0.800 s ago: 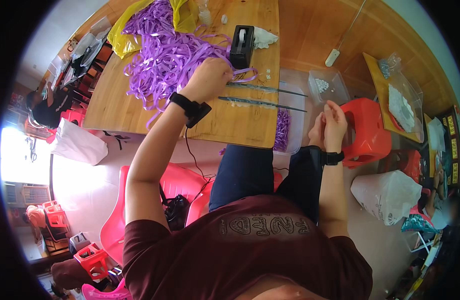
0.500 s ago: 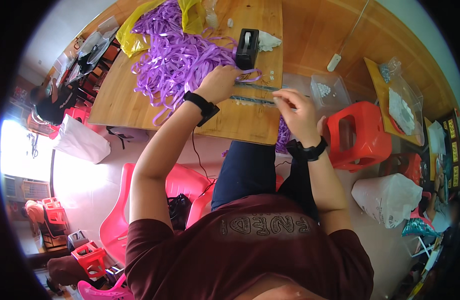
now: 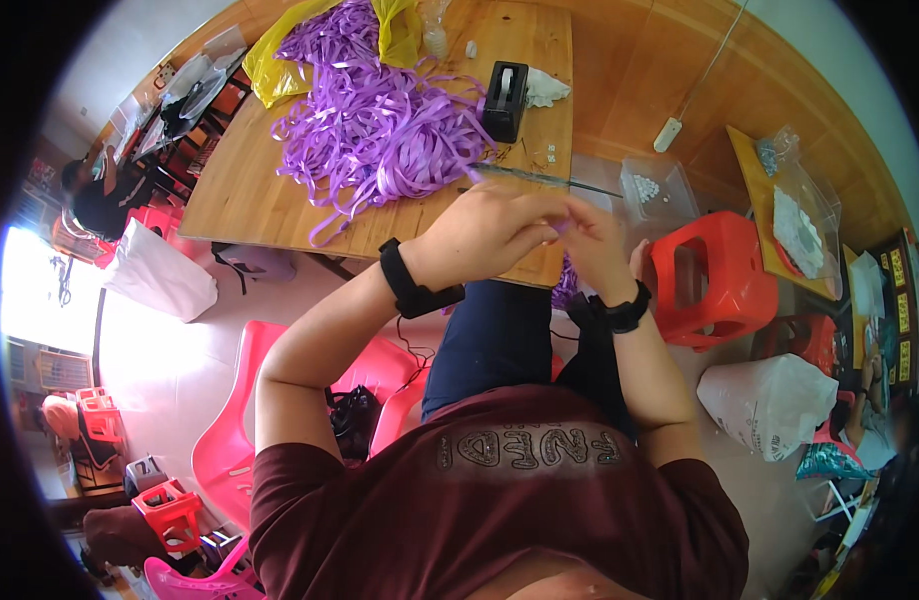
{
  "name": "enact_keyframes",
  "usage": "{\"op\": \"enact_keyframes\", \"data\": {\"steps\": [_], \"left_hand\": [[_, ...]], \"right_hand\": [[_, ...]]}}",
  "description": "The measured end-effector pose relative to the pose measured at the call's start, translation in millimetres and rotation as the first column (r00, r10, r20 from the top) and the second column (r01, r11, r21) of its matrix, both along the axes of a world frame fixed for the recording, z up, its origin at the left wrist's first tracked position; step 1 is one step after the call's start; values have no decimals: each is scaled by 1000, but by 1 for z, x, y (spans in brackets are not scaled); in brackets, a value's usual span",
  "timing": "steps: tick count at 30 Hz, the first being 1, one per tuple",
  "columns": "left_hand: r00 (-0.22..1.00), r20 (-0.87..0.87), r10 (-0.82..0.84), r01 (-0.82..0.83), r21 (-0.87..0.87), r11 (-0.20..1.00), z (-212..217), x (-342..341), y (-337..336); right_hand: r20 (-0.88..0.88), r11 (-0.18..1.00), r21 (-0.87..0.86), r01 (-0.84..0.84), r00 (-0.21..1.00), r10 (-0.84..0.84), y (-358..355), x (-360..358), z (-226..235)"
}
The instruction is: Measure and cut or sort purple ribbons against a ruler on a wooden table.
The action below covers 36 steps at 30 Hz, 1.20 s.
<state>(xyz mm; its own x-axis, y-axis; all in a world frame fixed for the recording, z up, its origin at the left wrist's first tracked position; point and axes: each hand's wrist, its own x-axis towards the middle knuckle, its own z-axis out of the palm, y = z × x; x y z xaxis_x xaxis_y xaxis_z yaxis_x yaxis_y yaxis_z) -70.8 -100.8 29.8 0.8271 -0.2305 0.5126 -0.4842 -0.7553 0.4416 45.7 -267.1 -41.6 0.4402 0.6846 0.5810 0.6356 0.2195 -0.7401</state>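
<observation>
My left hand [image 3: 485, 235] and my right hand [image 3: 598, 250] meet at the fingertips over the table's near right corner. Both are closed in a pinch. A small bit of purple ribbon [image 3: 562, 227] shows at the left fingertips. What the right fingers hold is too small to tell. Just beyond the hands, a thin dark strip [image 3: 535, 177] lies across the table and sticks out past its right edge. A tangled heap of purple ribbon [image 3: 380, 135] spreads to the left, partly in a yellow plastic bag [image 3: 270, 75].
On the wooden table [image 3: 250, 190] stand a black tape dispenser [image 3: 505, 102] and crumpled white tissue [image 3: 547, 88]. To the right are a clear tub [image 3: 670, 200] of white pieces and a red stool [image 3: 715, 280]. A pink chair [image 3: 230, 430] is behind my left arm.
My left hand has left the ribbon heap and come right and nearer, meeting my right hand. The ribbon loop beside the tape dispenser is gone from there.
</observation>
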Motion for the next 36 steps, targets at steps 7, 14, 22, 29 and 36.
{"op": "enact_keyframes", "data": {"steps": [7,14,22,29,36], "left_hand": [[820,350,453,-537,196,821,-40,9,56],[843,-54,536,-532,64,844,-58,12,139],[715,93,692,-579,-477,662,37,31,190],[737,238,633,-250,-774,582,95,34,246],[555,295,778,-488,-642,592,86,37,274]], "right_hand": [[-615,927,295,231,789,-1,-40,-1,26],[-730,886,400,234,666,154,-48,1,24],[-834,978,39,206,545,-82,-43,12,-3],[-870,903,90,419,475,-134,-47,13,-13],[-836,752,296,589,540,-94,-66,19,-11]]}}
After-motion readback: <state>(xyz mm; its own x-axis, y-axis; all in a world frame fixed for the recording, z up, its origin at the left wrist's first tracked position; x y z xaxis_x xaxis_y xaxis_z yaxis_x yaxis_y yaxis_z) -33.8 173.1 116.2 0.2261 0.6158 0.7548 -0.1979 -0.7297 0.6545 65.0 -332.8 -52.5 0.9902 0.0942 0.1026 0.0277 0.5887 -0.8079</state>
